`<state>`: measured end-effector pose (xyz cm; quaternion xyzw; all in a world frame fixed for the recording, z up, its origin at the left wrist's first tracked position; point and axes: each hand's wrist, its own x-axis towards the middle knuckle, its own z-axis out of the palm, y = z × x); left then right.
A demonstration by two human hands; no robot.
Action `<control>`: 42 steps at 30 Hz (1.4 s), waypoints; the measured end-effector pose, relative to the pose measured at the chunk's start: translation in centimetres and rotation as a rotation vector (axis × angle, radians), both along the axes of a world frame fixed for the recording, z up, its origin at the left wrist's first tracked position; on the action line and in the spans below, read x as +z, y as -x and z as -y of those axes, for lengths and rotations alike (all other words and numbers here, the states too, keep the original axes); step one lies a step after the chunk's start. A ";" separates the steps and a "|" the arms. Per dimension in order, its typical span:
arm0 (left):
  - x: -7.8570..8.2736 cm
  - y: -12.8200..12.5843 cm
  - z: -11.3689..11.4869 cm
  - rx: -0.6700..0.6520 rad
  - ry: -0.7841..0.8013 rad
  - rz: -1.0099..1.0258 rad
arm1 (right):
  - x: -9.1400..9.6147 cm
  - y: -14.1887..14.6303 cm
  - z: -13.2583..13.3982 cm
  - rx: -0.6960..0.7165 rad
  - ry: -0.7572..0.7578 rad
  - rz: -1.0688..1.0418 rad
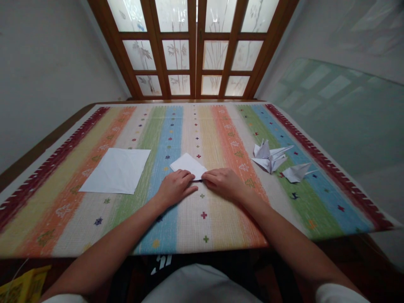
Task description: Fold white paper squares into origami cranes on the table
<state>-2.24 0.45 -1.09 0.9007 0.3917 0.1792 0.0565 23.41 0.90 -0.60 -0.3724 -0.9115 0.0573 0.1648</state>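
A small folded piece of white paper (188,164) lies on the striped tablecloth in front of me. My left hand (178,185) rests on its near left edge, fingers bent together and the thumb reaching toward the middle. At the near right corner, my right hand (224,181) pinches the paper between fingers and thumb. The fingers cover the paper's near edge, so the fold there is partly hidden. Off to the left lies a larger flat white sheet (116,170), touched by neither hand.
Several folded paper cranes (269,155) sit together at the right, with another crane (296,172) just nearer. The striped tablecloth (202,227) hangs over the near table edge. Wooden glazed doors (195,50) stand behind the table. A yellow basket (23,286) is low at the left.
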 end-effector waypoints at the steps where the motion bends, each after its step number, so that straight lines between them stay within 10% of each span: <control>1: 0.0 0.0 0.1 0.005 -0.001 0.017 | 0.1 0.1 0.2 -0.003 -0.025 -0.033; 9: 0.8 0.8 -0.2 0.156 0.479 0.871 | 1.3 -0.7 0.5 -0.190 -0.110 -0.919; 14: 1.1 0.7 -0.9 0.234 0.785 1.297 | 0.9 -1.1 0.2 -0.064 0.041 -0.897; 23: 0.4 0.8 -1.0 0.449 0.624 0.773 | 0.0 -1.9 -0.5 -0.100 0.084 -0.575; 30: -0.2 1.5 -0.7 0.383 0.259 0.163 | 1.3 -1.1 0.6 0.174 0.346 -0.282; 42: 0.1 1.4 -0.2 -0.027 0.196 0.191 | 1.0 -0.5 1.4 0.085 0.204 -0.156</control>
